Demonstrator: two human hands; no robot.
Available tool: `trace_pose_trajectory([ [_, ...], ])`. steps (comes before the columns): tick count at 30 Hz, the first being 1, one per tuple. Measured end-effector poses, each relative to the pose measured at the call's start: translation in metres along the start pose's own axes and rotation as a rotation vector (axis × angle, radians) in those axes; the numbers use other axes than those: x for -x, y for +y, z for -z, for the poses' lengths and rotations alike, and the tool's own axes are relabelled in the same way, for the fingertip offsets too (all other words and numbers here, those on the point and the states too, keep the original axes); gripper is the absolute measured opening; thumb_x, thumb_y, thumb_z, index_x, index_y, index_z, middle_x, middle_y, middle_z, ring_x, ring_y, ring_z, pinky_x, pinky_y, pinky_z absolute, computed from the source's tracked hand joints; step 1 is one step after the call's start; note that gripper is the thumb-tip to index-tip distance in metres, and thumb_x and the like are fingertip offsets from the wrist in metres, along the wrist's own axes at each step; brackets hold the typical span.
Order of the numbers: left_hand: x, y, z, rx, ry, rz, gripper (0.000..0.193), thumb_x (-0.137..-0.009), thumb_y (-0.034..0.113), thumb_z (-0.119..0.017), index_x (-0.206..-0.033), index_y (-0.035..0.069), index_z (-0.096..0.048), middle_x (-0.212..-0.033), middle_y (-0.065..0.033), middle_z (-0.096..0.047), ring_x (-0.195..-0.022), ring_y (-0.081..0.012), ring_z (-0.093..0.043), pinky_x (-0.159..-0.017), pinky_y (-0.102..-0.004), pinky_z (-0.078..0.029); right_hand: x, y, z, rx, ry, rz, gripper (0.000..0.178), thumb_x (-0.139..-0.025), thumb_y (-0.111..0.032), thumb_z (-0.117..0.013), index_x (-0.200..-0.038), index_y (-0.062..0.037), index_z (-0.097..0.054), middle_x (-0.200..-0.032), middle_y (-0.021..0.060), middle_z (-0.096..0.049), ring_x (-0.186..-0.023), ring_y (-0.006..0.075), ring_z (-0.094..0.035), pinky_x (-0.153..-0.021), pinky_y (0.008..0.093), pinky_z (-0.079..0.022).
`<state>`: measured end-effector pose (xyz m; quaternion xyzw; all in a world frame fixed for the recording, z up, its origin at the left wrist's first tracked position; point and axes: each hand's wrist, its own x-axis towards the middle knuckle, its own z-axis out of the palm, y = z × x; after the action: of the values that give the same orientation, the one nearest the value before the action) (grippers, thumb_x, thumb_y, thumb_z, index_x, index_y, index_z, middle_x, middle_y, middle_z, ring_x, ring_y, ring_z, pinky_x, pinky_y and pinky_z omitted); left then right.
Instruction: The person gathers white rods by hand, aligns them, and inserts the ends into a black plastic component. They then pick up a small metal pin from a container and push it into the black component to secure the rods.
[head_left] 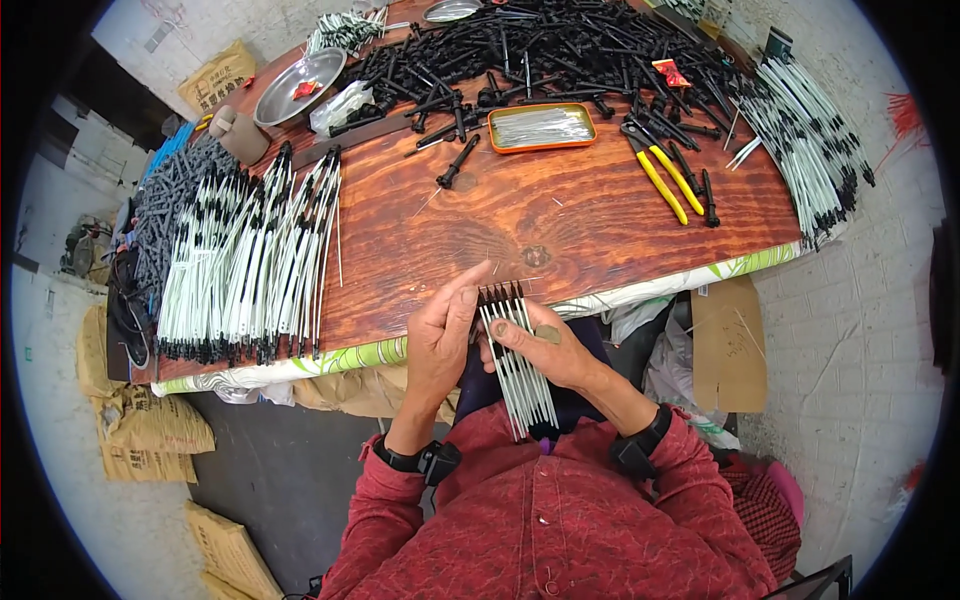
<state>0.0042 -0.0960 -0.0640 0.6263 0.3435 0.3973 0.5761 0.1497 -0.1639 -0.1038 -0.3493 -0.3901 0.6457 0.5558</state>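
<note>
A flat bundle of thin white rods with black tips (522,385) stands fanned in front of my chest, just off the table's front edge. My right hand (555,350) is closed round it, thumb across the front near the tips. On the left of the bundle is my left hand (437,335), its thumb and forefinger brought together beside the black ends. Whatever lies between those fingertips is too small to make out. Thin pins stick up from the tips. Beyond, an orange-rimmed tin (592,138) holds many fine metal pins (540,127).
Yellow-handled pliers (660,180) lie right of the tin. A heap of black plastic parts (560,50) covers the table's back. Bundled white rods stand left (250,260) and right (805,140). A metal dish (275,100) and a beige cup (240,138) sit at the left.
</note>
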Motion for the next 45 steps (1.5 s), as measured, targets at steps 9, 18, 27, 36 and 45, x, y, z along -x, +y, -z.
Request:
trace_pose_trajectory([
  [9,-0.004,-0.001,0.003,-0.074,-0.102,0.013,0.033,-0.103,0.014,-0.056,-0.133,0.001,-0.061,-0.079,-0.0012,-0.064,-0.049,-0.0051,-0.052,-0.045,-0.021,-0.042,-0.004,-0.003,0.0,-0.044,-0.021,0.04,0.039,-0.104,-0.042,-0.052,-0.107,-0.003,-0.055,-0.087,0.0055,-0.061,-0.079,0.0155,-0.062,-0.073,0.0297,-0.051],
  [18,0.0,0.016,-0.001,0.444,-0.079,0.233,0.052,-0.097,0.024,-0.066,-0.141,-0.001,-0.052,-0.1,-0.007,-0.068,-0.07,-0.0091,-0.061,-0.05,-0.0216,-0.048,-0.001,0.0,-0.003,-0.056,-0.008,0.034,0.034,-0.105,-0.036,-0.052,-0.109,-0.0022,-0.055,-0.09,0.005,-0.061,-0.078,0.013,-0.062,-0.073,0.0297,-0.053],
  [27,-0.008,0.01,0.01,0.142,-0.476,0.431,0.049,-0.098,0.029,-0.059,-0.135,-0.004,-0.058,-0.129,-0.0164,-0.065,-0.122,-0.0241,-0.059,-0.105,-0.0357,-0.045,0.006,0.009,-0.007,0.178,0.008,0.104,0.034,-0.105,-0.033,-0.053,-0.113,0.0003,-0.057,-0.097,0.0046,-0.062,-0.09,0.0126,-0.06,-0.082,0.0286,-0.049],
  [36,-0.009,0.013,0.007,0.024,-0.441,0.488,0.045,-0.1,0.029,-0.054,-0.127,-0.006,-0.061,-0.126,-0.0156,-0.067,-0.115,-0.0222,-0.063,-0.099,-0.0352,-0.05,0.006,0.016,0.004,0.032,-0.057,-0.038,0.049,-0.104,-0.038,-0.055,-0.132,0.0017,-0.054,-0.111,0.003,-0.061,-0.104,0.0105,-0.055,-0.094,0.0286,-0.046],
  [45,-0.001,0.007,-0.003,0.354,-0.314,0.324,0.05,-0.102,0.03,-0.057,-0.135,-0.006,-0.052,-0.123,-0.019,-0.067,-0.109,-0.0223,-0.066,-0.092,-0.0321,-0.054,0.01,0.024,0.019,-0.148,-0.071,-0.09,0.068,-0.102,-0.061,-0.042,-0.125,0.0002,-0.059,-0.109,0.0028,-0.063,-0.101,0.0093,-0.055,-0.09,0.0278,-0.047],
])
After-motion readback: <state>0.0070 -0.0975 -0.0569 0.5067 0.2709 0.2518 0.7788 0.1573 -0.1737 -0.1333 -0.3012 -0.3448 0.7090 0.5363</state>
